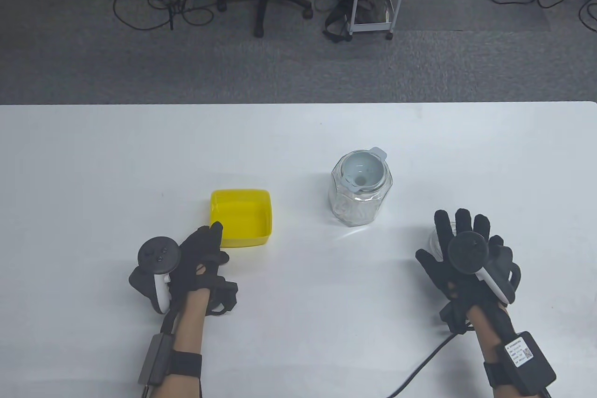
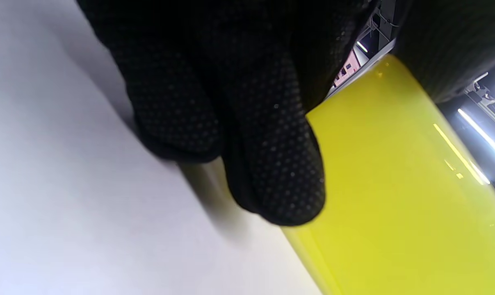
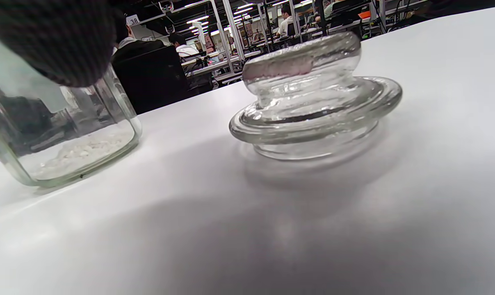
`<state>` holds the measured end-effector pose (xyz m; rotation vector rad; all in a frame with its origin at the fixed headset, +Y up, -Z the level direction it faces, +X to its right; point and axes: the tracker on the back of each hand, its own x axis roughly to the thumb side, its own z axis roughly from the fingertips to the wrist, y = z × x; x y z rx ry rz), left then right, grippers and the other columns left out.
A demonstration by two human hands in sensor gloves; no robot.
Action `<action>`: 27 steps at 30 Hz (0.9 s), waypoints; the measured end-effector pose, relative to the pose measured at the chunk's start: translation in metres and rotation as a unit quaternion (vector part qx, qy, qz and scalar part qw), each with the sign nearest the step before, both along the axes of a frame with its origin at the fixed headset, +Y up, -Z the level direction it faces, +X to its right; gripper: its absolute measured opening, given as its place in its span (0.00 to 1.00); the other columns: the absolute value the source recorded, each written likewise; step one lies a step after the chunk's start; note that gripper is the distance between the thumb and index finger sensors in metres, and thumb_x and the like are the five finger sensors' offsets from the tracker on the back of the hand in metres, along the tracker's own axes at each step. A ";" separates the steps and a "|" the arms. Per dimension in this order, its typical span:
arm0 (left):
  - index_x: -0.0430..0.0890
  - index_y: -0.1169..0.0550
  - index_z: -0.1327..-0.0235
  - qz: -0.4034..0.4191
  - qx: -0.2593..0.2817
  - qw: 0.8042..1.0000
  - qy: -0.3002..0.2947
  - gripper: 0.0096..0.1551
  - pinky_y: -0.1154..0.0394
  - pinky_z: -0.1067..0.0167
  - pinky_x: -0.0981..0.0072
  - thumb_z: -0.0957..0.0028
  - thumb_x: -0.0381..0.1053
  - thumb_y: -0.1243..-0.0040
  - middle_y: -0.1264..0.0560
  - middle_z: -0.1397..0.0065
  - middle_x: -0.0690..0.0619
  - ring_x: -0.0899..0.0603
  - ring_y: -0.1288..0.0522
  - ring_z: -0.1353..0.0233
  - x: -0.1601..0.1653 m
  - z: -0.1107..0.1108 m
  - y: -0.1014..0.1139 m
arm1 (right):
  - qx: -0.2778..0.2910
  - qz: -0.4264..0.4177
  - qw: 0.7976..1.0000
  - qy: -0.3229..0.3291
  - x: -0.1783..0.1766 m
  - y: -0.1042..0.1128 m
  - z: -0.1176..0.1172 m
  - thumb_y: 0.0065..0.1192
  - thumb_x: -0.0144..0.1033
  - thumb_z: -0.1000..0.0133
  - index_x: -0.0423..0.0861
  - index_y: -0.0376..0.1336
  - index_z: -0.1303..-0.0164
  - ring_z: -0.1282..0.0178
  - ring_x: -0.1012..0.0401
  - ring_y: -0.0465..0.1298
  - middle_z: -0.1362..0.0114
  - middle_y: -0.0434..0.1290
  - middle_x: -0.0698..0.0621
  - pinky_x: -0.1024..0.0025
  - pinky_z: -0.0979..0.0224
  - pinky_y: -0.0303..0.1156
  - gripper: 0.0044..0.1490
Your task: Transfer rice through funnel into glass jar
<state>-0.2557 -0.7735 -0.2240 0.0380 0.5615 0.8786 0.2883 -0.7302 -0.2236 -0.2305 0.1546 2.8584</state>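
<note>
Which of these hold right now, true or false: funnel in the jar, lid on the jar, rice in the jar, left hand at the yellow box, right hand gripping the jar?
1. The funnel sits in the mouth of the jar. True.
2. The lid is on the jar. False: it lies on the table, beside the jar.
3. Some rice lies at the jar's bottom. True.
4. The left hand is at the yellow box. True: its fingers reach the near wall.
5. The right hand grips the jar. False: it is spread open above the lid, apart from the jar.
</note>
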 end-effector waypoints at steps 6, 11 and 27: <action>0.48 0.14 0.34 -0.019 -0.014 1.000 -0.017 0.40 0.07 0.49 0.59 0.47 0.75 0.30 0.09 0.40 0.38 0.55 0.02 0.56 0.000 -0.001 0.003 | -0.002 -0.001 1.000 -0.002 0.001 0.001 0.000 0.60 0.71 0.55 0.67 0.36 0.25 0.15 0.40 0.33 0.12 0.36 0.47 0.28 0.24 0.36 0.57; 0.46 0.19 0.28 -0.025 -0.033 0.999 -0.029 0.44 0.09 0.46 0.54 0.46 0.75 0.29 0.14 0.34 0.35 0.51 0.03 0.51 -0.002 -0.001 0.008 | 0.000 -0.002 1.000 0.000 0.001 0.000 0.000 0.60 0.71 0.55 0.66 0.35 0.25 0.15 0.40 0.34 0.12 0.36 0.47 0.28 0.24 0.36 0.57; 0.52 0.20 0.29 -0.242 0.099 0.949 -0.178 0.37 0.15 0.40 0.48 0.43 0.73 0.33 0.14 0.37 0.48 0.51 0.08 0.46 0.138 -0.023 0.152 | 0.008 0.002 1.000 -0.001 0.002 0.003 0.001 0.60 0.71 0.55 0.65 0.35 0.25 0.15 0.40 0.34 0.12 0.36 0.47 0.28 0.24 0.36 0.58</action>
